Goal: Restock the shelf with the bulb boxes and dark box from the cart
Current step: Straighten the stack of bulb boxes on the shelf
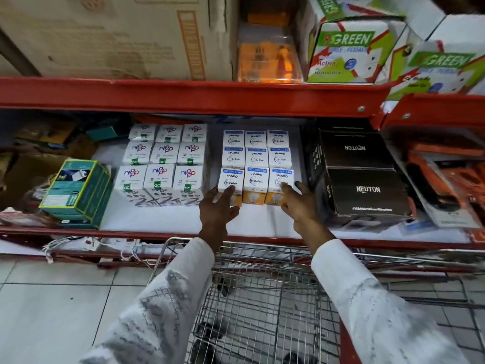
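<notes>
Nine wipro bulb boxes in three-by-three block; front row between left hand and right hand, fingers spread, touching end boxes; two dark boxes just right of right hand.

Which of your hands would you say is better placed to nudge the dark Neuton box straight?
Probably the right hand: it rests beside the dark Neuton box, while the left hand sits beyond the Wipro bulb boxes.

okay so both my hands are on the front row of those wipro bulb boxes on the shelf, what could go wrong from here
1. The left hand and right hand press only the front Wipro boxes; an uneven push could skew the rows behind.
2. The right hand sits close to the dark Neuton box and might nudge it.
3. The cart stands between the person and the shelf, forcing a stretched reach.
</notes>
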Demonstrator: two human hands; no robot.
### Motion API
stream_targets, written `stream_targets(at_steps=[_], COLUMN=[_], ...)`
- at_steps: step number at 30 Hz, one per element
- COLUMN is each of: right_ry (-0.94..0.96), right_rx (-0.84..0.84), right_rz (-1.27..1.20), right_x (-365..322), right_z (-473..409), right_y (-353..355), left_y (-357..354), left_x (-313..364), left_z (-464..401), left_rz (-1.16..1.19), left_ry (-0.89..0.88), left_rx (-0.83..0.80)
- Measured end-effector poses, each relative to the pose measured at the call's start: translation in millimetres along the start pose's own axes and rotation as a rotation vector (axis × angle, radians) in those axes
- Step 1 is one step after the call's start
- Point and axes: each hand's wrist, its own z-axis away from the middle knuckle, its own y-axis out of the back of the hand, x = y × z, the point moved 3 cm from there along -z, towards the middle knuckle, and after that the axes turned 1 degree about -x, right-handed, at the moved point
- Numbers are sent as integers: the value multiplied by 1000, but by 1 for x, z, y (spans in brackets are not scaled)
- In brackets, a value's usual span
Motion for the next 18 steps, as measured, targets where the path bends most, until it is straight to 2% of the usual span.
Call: stream_targets(at_steps=[18], right_ry=[84], right_rx=[5], right_rz=[-3], right_x=[10], right_z=[-13], right_y=[0], left_y=[-14], left_x=[-2], left_z=[1], left_rz=[-18], left_ry=[-57], left_rx=[140])
